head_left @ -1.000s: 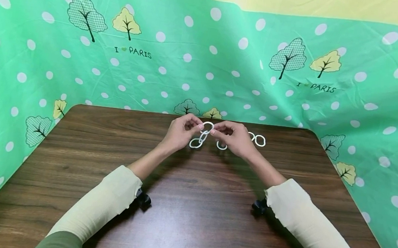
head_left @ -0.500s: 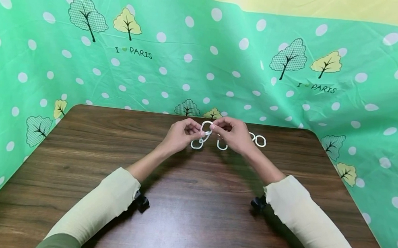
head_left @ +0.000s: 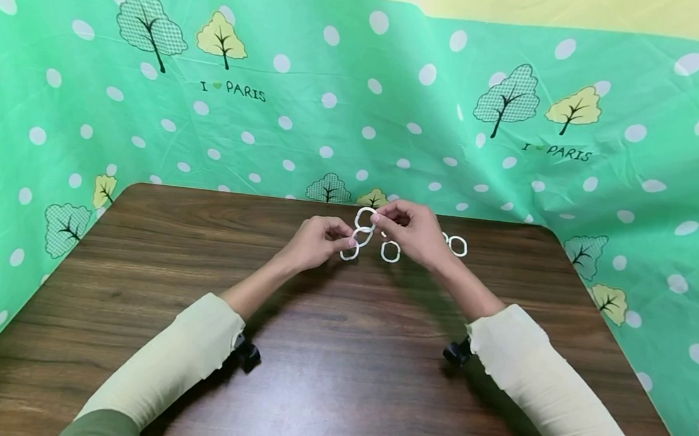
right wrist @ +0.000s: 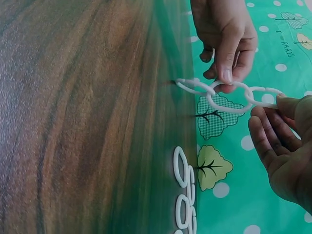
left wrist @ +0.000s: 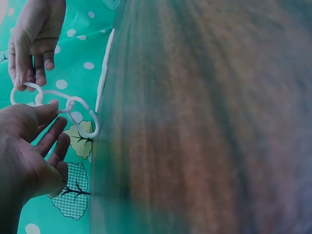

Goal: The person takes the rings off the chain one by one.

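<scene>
Three white plastic chain links are joined in a short chain between the hands. My right hand (head_left: 412, 233) pinches the end link (right wrist: 265, 89), the uppermost in the head view. Lower and to its left, my left hand (head_left: 319, 240) holds the middle link (right wrist: 229, 110) between thumb and fingers. From that one hangs the third link (left wrist: 92, 132), on the side nearer me. In the left wrist view, the remaining fingers (left wrist: 56, 141) of the left hand spread loosely beside the chain.
Several loose white links lie on the brown wooden table (head_left: 319, 385) near its far edge: one link (head_left: 390, 260) below the right hand, another link (head_left: 457, 254) to its right, partly behind the wrist. A green dotted cloth (head_left: 308, 128) hangs beyond the table.
The right hand has risen slightly with its link. The left hand has shifted down from the upper link to the middle one, and the chain now stretches out between the hands.
</scene>
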`<state>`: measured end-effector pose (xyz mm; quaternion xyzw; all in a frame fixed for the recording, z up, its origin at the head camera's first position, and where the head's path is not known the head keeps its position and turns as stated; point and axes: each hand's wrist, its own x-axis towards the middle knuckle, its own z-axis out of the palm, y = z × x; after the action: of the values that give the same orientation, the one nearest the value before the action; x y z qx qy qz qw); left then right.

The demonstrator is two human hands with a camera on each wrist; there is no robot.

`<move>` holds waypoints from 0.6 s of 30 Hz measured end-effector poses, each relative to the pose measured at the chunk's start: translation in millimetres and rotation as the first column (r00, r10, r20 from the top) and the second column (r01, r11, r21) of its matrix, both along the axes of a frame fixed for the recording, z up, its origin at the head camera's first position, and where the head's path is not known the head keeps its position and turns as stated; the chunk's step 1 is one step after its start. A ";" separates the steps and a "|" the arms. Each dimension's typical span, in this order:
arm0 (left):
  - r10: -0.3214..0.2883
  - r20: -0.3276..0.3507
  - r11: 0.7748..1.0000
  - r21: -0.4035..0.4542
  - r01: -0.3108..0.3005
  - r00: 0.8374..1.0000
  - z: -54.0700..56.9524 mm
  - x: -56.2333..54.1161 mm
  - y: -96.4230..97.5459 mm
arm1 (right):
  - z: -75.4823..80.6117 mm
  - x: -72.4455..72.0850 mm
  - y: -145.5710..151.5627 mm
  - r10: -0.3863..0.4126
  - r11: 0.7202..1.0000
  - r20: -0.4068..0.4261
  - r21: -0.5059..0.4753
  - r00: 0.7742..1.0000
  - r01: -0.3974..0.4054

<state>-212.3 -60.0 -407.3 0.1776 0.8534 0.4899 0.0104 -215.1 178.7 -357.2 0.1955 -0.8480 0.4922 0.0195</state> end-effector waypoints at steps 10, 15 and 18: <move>0.020 0.000 1.000 0.025 -0.020 1.000 6.4 0.5 -0.4 | 2.9 -0.7 1.7 0.015 1.000 -0.021 0.018 1.000 -0.015; 0.021 -0.017 0.999 0.031 -0.021 1.000 8.5 0.3 0.7 | 2.6 -1.0 1.2 0.031 0.999 -0.012 0.042 0.999 -0.031; 0.019 -0.030 0.999 0.035 -0.018 0.999 8.9 -0.1 0.9 | 2.6 -1.1 0.3 0.033 0.998 -0.006 0.056 0.999 -0.032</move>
<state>-212.4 -59.1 -398.4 0.1773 0.8463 0.5022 -0.0099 -216.1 179.0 -354.6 0.2114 -0.8581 0.4679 0.0088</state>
